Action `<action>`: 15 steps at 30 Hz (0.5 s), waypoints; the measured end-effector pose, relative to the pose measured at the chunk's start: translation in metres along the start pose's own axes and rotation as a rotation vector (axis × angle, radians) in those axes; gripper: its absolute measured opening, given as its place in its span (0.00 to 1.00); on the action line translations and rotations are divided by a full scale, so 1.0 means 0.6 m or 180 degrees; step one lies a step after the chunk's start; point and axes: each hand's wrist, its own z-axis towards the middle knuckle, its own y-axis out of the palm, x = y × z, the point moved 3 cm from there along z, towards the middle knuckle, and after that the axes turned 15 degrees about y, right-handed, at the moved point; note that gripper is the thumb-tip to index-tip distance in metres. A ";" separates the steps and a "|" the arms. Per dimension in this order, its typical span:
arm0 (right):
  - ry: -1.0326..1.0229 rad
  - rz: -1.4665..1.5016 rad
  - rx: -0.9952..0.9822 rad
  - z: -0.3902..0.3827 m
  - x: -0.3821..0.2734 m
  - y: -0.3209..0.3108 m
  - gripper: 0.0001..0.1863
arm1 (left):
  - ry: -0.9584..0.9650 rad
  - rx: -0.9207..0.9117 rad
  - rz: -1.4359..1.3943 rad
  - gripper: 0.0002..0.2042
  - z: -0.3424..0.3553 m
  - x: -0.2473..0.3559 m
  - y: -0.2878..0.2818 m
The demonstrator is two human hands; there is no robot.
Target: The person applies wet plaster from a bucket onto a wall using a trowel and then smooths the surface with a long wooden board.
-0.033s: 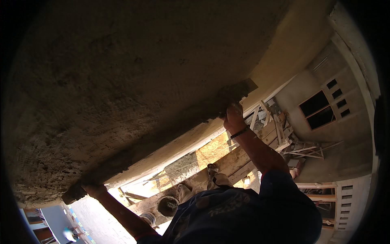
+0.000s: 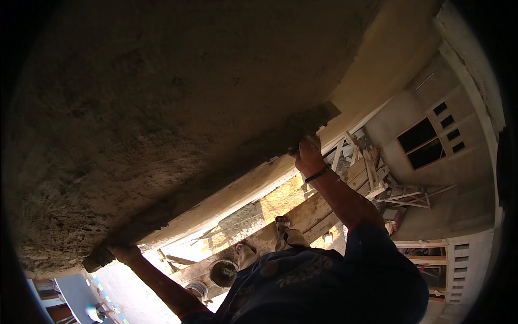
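Note:
Above me spreads a wide surface of rough, damp-looking plaster (image 2: 162, 102), with a smoother, lighter band along its right side. A long, mortar-caked straightedge (image 2: 216, 182) lies slanted against it, from lower left to upper right. Close to its lower left end, my left hand (image 2: 125, 254) is closed round the edge. Toward the upper right end my right hand (image 2: 309, 154), with a dark bracelet at the wrist, grips the same straightedge. Fingers on the far side of both hands are partly hidden.
My feet stand on wooden scaffold planks (image 2: 318, 211). A bucket of dark mix (image 2: 223, 273) and a smaller pail (image 2: 197, 290) stand beside them. To the right are piled timber (image 2: 372, 167), a wooden trestle (image 2: 407, 197) and a wall window (image 2: 422, 144). A person (image 2: 94, 312) is far below left.
My right hand and the upper right end of the straightedge have shifted very slightly up and left. Both hands keep their grip.

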 end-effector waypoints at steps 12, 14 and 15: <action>0.0151 0.0445 -0.0309 -0.007 -0.012 0.005 0.12 | -0.1060 0.0349 -0.1769 0.28 0.010 0.011 0.011; 0.0057 0.0401 -0.0504 -0.012 -0.026 -0.002 0.12 | -0.1126 0.0341 -0.1804 0.28 0.002 0.003 0.024; -0.0054 0.0348 -0.0483 -0.001 -0.019 -0.015 0.13 | -0.1155 0.0343 -0.1820 0.27 0.001 0.000 0.028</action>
